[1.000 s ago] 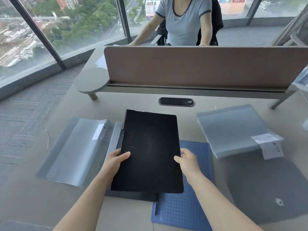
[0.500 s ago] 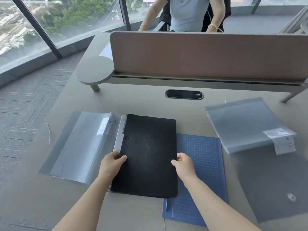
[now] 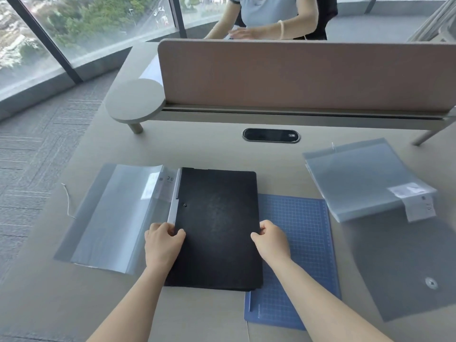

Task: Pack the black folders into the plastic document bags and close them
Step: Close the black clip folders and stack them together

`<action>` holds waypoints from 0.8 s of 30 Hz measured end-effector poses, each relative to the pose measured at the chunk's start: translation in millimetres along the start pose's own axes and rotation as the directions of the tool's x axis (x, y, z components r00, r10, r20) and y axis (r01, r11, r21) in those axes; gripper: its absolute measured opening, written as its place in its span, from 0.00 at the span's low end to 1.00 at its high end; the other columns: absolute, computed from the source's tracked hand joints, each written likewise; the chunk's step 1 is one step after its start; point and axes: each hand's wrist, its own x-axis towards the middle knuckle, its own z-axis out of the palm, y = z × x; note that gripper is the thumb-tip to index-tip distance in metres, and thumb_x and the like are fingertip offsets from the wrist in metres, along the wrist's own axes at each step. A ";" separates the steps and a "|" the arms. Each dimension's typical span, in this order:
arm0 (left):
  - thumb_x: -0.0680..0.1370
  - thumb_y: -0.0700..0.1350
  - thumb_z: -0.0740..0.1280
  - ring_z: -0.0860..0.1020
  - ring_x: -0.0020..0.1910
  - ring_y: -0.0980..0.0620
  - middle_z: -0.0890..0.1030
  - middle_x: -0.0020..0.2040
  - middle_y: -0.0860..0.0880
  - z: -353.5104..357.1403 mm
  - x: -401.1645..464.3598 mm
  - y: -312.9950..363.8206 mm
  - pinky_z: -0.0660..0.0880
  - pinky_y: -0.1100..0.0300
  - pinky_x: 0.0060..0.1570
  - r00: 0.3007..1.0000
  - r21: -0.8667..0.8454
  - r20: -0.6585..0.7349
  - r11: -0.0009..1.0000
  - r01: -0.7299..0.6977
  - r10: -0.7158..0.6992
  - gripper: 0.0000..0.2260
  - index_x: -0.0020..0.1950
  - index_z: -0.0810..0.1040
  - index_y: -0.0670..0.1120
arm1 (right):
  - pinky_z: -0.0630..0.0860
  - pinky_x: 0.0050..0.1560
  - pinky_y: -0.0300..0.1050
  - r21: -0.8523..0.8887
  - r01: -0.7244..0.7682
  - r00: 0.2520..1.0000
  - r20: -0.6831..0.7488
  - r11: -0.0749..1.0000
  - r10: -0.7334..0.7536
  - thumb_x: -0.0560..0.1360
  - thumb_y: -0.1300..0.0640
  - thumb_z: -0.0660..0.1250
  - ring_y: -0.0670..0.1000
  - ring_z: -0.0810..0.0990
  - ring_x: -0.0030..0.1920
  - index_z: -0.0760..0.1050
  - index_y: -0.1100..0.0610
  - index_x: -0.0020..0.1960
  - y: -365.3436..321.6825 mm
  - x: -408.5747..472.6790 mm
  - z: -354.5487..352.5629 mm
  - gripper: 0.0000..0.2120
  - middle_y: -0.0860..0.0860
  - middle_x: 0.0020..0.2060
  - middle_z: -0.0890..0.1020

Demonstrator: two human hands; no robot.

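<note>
A black folder [image 3: 217, 225] lies flat in the middle of the desk, partly over a blue cutting mat [image 3: 296, 255]. My left hand [image 3: 162, 245] grips its left edge and my right hand [image 3: 271, 240] grips its right edge. A pale strip [image 3: 173, 206] shows along the folder's left side. Left of it lies a clear plastic document bag [image 3: 111, 218], its mouth toward the folder and its flap raised. A stack of packed clear bags [image 3: 362, 178] with a white label rests at the right. An empty translucent bag with a snap button [image 3: 404, 267] lies at the near right.
A brown divider panel [image 3: 296, 75] on a raised shelf runs across the back of the desk, with a cable grommet [image 3: 271, 135] in front of it. A person [image 3: 271, 16] sits behind the panel. The desk's left edge drops to grey carpet [image 3: 37, 156]. A thin string [image 3: 67, 201] lies beside the left bag.
The folder, tilted up a second ago, has come down flat on the desk. Both hands stay on its side edges. The head camera has tilted further down.
</note>
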 end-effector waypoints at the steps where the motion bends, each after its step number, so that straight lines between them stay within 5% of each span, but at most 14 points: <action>1: 0.75 0.47 0.67 0.69 0.58 0.47 0.72 0.54 0.49 -0.1 1.1 -1.2 0.70 0.52 0.53 1.000 -0.005 -0.007 1.000 0.008 -0.008 0.06 0.47 0.78 0.45 | 0.80 0.38 0.45 -0.018 0.006 1.000 0.002 1.000 -0.006 0.76 0.53 0.64 0.48 0.80 0.41 0.75 0.53 0.55 -2.0 -0.4 0.8 0.09 0.48 0.47 0.81; 4: 0.75 0.47 0.66 0.73 0.55 0.47 0.72 0.58 0.49 -1.5 1.9 -2.2 0.71 0.52 0.51 0.999 -0.055 0.008 0.997 0.046 -0.046 0.08 0.51 0.78 0.44 | 0.75 0.35 0.42 -0.049 0.019 1.000 0.018 0.999 -0.018 0.76 0.54 0.64 0.49 0.79 0.43 0.75 0.54 0.60 -6.4 -0.3 3.8 0.13 0.48 0.50 0.81; 13: 0.75 0.46 0.66 0.74 0.52 0.49 0.76 0.57 0.48 -4.6 4.4 -1.6 0.70 0.54 0.49 0.996 -0.132 0.019 0.988 0.085 -0.083 0.19 0.66 0.71 0.44 | 0.79 0.45 0.47 -0.024 0.005 1.000 0.006 1.000 -0.004 0.78 0.57 0.60 0.54 0.79 0.54 0.67 0.54 0.73 -16.9 -4.6 9.3 0.23 0.53 0.63 0.77; 18: 0.76 0.50 0.65 0.76 0.60 0.44 0.77 0.65 0.45 -5.7 15.0 -1.1 0.72 0.51 0.55 0.988 -0.150 0.067 0.978 0.147 -0.138 0.25 0.71 0.70 0.44 | 0.75 0.41 0.43 0.070 -0.056 0.998 0.028 0.996 0.055 0.78 0.60 0.60 0.50 0.76 0.46 0.70 0.57 0.70 -18.3 -1.8 6.4 0.20 0.53 0.62 0.78; 20: 0.74 0.52 0.65 0.78 0.59 0.42 0.80 0.63 0.43 -6.7 18.5 -0.4 0.73 0.49 0.53 0.981 -0.153 0.085 0.970 0.187 -0.175 0.24 0.67 0.75 0.42 | 0.73 0.37 0.42 0.138 -0.080 0.996 0.050 0.987 0.073 0.77 0.59 0.61 0.49 0.76 0.44 0.70 0.57 0.70 -19.0 -0.4 3.4 0.21 0.53 0.61 0.79; 22: 0.72 0.54 0.64 0.78 0.43 0.43 0.82 0.45 0.43 -8.9 20.9 0.3 0.72 0.52 0.42 0.977 -0.181 0.106 0.963 0.200 -0.183 0.19 0.53 0.80 0.40 | 0.72 0.36 0.41 0.204 -0.099 0.993 0.086 0.974 0.083 0.77 0.58 0.62 0.49 0.77 0.43 0.70 0.57 0.71 -20.3 0.7 0.8 0.22 0.52 0.61 0.79; 24: 0.72 0.53 0.65 0.67 0.31 0.47 0.70 0.29 0.48 -10.0 23.8 0.9 0.62 0.57 0.33 0.970 -0.220 0.138 0.949 0.226 -0.199 0.15 0.38 0.76 0.41 | 0.74 0.41 0.42 0.252 -0.119 0.990 0.107 0.960 0.095 0.76 0.57 0.64 0.49 0.77 0.46 0.70 0.57 0.71 -20.1 1.6 -1.2 0.23 0.52 0.62 0.78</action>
